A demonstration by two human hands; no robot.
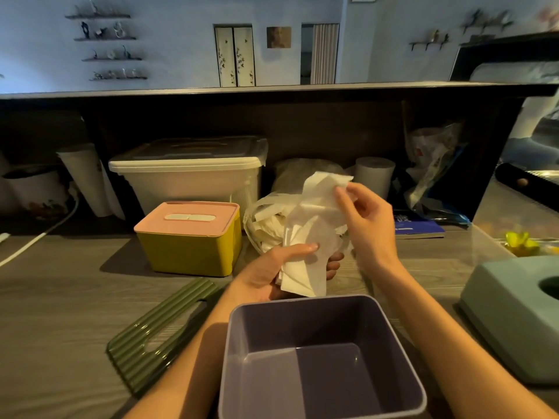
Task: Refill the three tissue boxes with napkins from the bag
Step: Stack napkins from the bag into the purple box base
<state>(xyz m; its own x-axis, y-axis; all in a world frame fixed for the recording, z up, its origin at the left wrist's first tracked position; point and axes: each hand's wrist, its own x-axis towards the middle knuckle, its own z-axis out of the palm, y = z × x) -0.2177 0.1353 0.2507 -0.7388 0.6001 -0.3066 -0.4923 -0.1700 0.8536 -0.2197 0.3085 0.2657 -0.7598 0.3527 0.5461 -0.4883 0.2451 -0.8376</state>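
At the centre of the frame, your left hand [273,269] grips a loose stack of white paper napkins [305,255] from below, thumb pressed across the top sheet. Your right hand [364,219] pinches the upper edge of one napkin between thumb and fingertips, lifting it above the stack.

Directly below your hands, at the bottom centre, sits an open, lidless lavender plastic tissue box [320,358] on the grey wood-grain surface [60,297]. Its ribbed olive-green lid [160,331] lies flat to the lower left, just beside your left forearm.

Behind the napkins, at mid-frame, a thin translucent plastic bag [266,219] holds more white paper. To its left stands a mustard-yellow tissue box with a pink lid [190,237], closed. At the right edge rests a pale teal tissue box [514,313] with a round opening on top, only partly in view.

Against the dark back panel stands a large white lidded storage bin [187,173].
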